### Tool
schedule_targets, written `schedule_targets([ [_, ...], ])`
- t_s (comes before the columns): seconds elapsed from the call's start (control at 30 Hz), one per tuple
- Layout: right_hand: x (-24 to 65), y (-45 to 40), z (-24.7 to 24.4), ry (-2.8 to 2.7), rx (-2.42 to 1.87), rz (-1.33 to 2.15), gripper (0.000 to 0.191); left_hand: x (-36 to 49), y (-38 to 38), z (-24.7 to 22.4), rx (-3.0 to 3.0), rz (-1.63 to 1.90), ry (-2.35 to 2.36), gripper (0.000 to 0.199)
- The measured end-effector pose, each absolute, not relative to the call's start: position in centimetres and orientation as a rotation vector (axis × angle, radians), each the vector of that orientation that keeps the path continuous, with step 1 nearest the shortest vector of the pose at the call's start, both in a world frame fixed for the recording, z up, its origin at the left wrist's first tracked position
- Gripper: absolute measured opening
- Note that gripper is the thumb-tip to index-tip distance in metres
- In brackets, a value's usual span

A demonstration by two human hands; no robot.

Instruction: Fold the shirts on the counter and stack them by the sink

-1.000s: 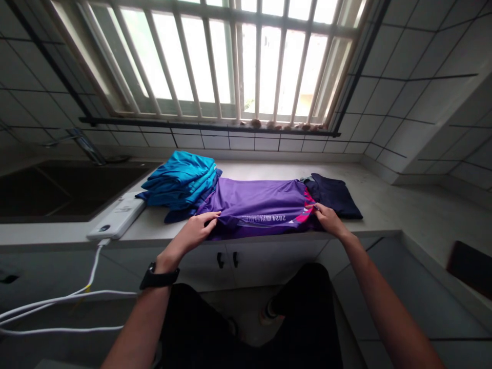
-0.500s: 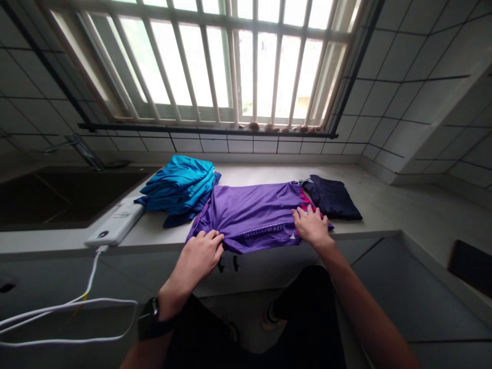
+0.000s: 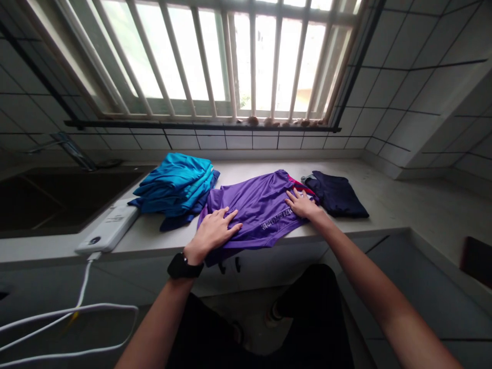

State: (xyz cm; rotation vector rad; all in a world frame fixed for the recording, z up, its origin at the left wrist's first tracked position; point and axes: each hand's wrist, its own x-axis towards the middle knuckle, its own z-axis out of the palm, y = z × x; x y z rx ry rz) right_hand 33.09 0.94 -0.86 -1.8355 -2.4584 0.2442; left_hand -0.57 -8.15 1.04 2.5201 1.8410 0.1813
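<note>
A purple sports shirt (image 3: 259, 210) with a pink side panel and pale printed lettering lies at an angle on the white counter (image 3: 384, 200). Part of its lower edge hangs over the counter's front edge. My left hand (image 3: 213, 230) rests flat on the shirt with fingers spread and wears a black wristwatch (image 3: 183, 266). My right hand (image 3: 302, 205) lies flat on the shirt's far side, near the pink panel. A folded blue clothes stack (image 3: 172, 187) sits just left of the shirt. A folded navy garment (image 3: 336, 195) sits just right of it.
A dark sink (image 3: 57, 200) and tap (image 3: 73, 151) lie at the left. A white power bank (image 3: 107, 228) on the counter trails a white cable (image 3: 77, 323) downward. A barred window (image 3: 215, 56) and tiled walls stand behind. Black cabinet handles (image 3: 228, 265) show below.
The purple shirt has swung from lying level along the counter to a slant, its right end pushed back. My right hand has moved back from the counter edge, and my left hand has moved onto the shirt.
</note>
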Motion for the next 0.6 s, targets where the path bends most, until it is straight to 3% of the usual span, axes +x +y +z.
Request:
schedule_targets([
  [0.2, 31.9, 3.8, 1.9, -2.648, -1.763, 0.124, 0.049, 4.1, -14.0, 3.4, 2.681, 0.088, 1.854, 0.051],
  [0.33, 28.5, 3.5, 3.7, -2.540, -1.898, -0.003, 0.056, 5.5, -13.7, 4.4, 2.803, 0.054, 1.856, 0.036],
  [0.4, 27.0, 1.6, 4.2, -2.496, -1.909, -0.033, 0.059, 5.0, -12.6, 4.0, 2.836, 0.061, 1.971, 0.038],
  [0.47, 26.3, -1.6, 3.9, -2.515, -1.753, -0.038, 0.058, 4.2, -11.7, 3.1, 2.817, 0.020, 2.064, 0.048],
  [0.6, 26.7, -10.4, 1.2, -2.501, -1.187, 0.039, 0.045, 4.0, -11.3, 1.4, 2.724, -0.078, 2.160, 0.047],
])
